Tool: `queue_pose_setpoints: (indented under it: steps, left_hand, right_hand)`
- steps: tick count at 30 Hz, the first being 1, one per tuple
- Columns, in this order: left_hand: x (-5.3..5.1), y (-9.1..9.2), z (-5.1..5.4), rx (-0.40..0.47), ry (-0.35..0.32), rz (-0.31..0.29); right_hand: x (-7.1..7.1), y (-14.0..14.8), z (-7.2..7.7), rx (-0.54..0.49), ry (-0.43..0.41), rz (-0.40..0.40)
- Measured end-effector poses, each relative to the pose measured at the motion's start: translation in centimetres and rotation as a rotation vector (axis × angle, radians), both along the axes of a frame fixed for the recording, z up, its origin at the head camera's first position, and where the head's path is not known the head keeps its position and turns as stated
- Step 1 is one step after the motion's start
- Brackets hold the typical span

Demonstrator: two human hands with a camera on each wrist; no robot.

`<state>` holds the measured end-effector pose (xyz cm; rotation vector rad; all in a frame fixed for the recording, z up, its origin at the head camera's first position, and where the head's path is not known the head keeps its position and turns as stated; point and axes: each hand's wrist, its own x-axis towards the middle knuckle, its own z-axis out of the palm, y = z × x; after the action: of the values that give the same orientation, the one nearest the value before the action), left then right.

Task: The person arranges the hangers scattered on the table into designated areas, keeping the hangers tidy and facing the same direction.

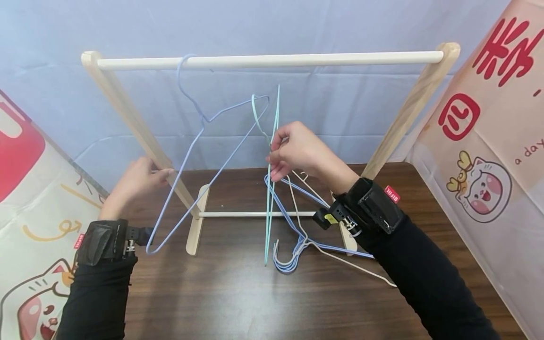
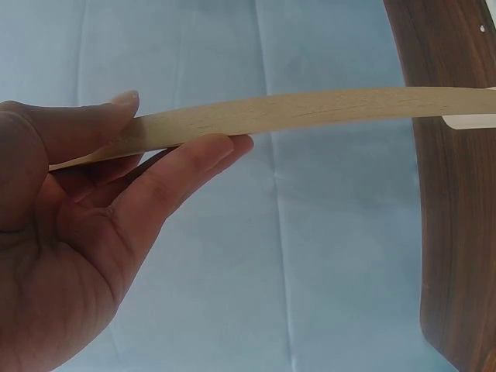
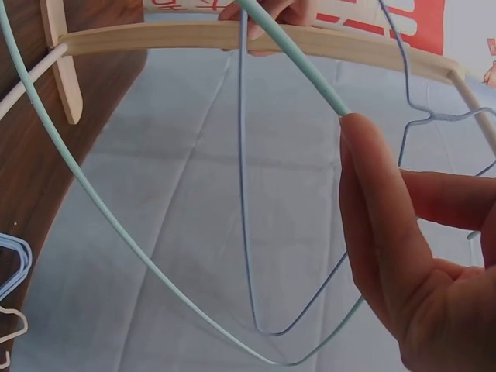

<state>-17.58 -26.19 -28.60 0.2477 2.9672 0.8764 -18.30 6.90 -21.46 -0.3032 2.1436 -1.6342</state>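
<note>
A wooden clothes rack (image 1: 318, 60) stands on the table, its rail running across the head view. My left hand (image 1: 138, 182) grips the rack's left post (image 2: 310, 107), thumb on one face and fingers on the other. Over the rail hooks a blue wire hanger (image 1: 185, 153), turned at an angle. My right hand (image 1: 299, 146) pinches a mint-green wire hanger (image 3: 310, 74) between thumb and fingers. This hanger is seen nearly edge-on in the head view, its hook (image 1: 254, 106) below the rail and off it.
Several blue hangers (image 1: 293, 222) and a white hanger (image 1: 352, 262) lie in a pile on the brown table (image 1: 238, 302), near the rack's right foot. A lower crossbar (image 1: 238, 214) joins the feet. Printed cloths (image 1: 501, 156) flank both sides.
</note>
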Motion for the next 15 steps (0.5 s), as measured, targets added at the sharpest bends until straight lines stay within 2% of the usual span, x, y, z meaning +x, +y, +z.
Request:
queue_pose_setpoints:
  steps: [7, 15]
  left_hand:
    - [0.1, 0.2, -0.1, 0.002, 0.02, -0.003]
    - [0.1, 0.2, 0.0, -0.006, 0.012, 0.016]
  right_hand:
    - [0.2, -0.7, 1.1, -0.013, -0.003, -0.004]
    - [0.4, -1.5, 2.4, -0.038, 0.026, -0.009]
